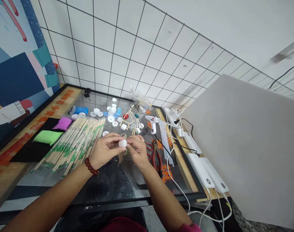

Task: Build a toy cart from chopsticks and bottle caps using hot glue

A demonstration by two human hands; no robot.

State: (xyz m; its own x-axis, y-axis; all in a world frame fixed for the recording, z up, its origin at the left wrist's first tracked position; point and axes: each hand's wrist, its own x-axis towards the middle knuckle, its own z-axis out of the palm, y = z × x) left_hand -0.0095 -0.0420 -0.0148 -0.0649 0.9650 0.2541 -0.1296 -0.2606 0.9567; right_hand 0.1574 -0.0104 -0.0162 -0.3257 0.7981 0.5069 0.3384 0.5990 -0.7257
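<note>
My left hand (pixel 109 145), with a beaded bracelet on its wrist, pinches a small round white piece (pixel 123 143) between thumb and fingers. I cannot tell whether that piece is a bottle cap or a lump of clay. My right hand (pixel 137 149) grips the same piece from the other side with thumb and fingertips. Just beyond the hands, small stick models (pixel 128 116) with red and green parts stand on the glass tabletop. Loose white and blue bottle caps (pixel 110 119) lie behind my left hand.
Wrapped chopsticks (pixel 74 138) lie at left beside green (pixel 48 137), purple (pixel 62 123) and blue (pixel 81 110) clay packs. To the right are a glue gun (pixel 152 124), clear glue sticks (pixel 165 138), red-handled pliers (pixel 157 158), white power banks (pixel 200 169) and trailing cables. A tiled wall stands behind.
</note>
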